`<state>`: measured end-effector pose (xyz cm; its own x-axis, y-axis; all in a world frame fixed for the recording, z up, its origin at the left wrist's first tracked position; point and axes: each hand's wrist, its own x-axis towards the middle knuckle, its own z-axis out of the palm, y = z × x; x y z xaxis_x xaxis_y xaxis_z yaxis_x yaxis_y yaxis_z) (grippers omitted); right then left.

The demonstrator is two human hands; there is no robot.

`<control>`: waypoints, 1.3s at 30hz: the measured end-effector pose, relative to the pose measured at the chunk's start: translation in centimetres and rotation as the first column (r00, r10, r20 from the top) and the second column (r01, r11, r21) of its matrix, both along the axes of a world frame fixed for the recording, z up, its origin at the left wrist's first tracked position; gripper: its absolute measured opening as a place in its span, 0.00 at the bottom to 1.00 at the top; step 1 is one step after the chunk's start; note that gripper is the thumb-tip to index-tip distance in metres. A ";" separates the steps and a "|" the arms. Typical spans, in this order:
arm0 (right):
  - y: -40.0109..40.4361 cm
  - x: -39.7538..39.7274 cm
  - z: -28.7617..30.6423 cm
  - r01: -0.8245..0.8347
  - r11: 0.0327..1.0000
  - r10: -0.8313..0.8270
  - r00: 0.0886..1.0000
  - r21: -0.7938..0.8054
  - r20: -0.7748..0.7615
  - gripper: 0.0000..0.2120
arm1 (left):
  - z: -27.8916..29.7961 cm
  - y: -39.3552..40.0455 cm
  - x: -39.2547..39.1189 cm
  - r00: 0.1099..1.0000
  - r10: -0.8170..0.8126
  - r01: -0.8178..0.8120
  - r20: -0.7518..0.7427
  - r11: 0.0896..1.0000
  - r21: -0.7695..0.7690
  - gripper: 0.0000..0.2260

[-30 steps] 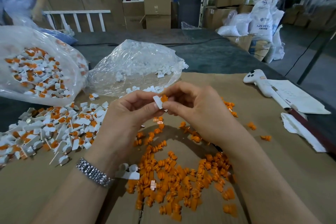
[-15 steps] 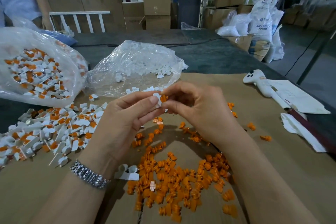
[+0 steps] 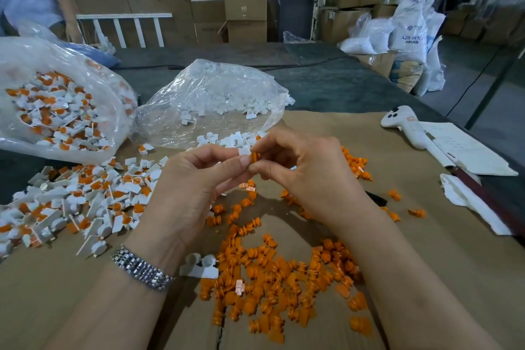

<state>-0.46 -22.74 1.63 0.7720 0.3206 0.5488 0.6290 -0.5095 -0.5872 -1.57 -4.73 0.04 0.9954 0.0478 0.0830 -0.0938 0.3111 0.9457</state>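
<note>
Both hands are up and close together, just above the bench point(image 3: 56, 293), which has brown cardboard on it. The left hand point(image 3: 193, 187) pinches a small white plastic piece point(image 3: 244, 150) between its thumb and first finger. The right hand point(image 3: 306, 173) pinches a little orange ribbed plastic plug point(image 3: 254, 157) with its fingertips. The plug and the white piece touch right where the two hands meet. It looks like the plug is going into the white piece.

To do this well, hold the white piece steady and do not squeeze too hard, or it may bend. Point the plug straight at the hole, not tilted. Push with the fingertips until it sits all the way in. The hole cannot be seen because fingers hide it, so feel for it. If the plug slips, it will likely drop into the big heap of loose orange plugs point(image 3: 278, 273) under the hands. Then just pick up another one.

Done pieces, white with orange inside, lie in a heap of done pieces point(image 3: 79, 199) to the left. More of them fill the clear plastic bag on the far left point(image 3: 56, 105). Another clear plastic bag behind the hands point(image 3: 210, 99) holds plain white pieces. Two spare white pieces point(image 3: 199, 264) lie just beside the wrist with the silver watch point(image 3: 142, 270).
</note>
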 end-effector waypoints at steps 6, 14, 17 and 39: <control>0.0 0.2 -0.2 -0.008 0.999 0.007 1.000 -0.043 -0.021 0.09 | -0.1 0.0 0.2 0.999 0.019 -0.019 -0.034 1.000 0.011 0.10; -3.8 2.0 -0.5 0.368 0.813 -0.508 0.827 -0.451 -0.240 0.31 | 0.0 0.6 0.4 0.995 -0.017 0.008 -0.103 0.996 -0.092 0.05; -4.5 2.3 -1.1 0.275 0.671 -0.596 0.753 -0.689 -0.280 0.31 | 0.0 0.8 0.5 0.995 0.021 -0.025 -0.102 0.999 -0.045 0.09; -1.4 -1.2 2.1 -0.084 0.939 -0.081 0.888 -0.333 -0.452 0.17 | -0.5 0.0 0.5 0.997 0.065 -0.063 0.046 0.998 -0.029 0.06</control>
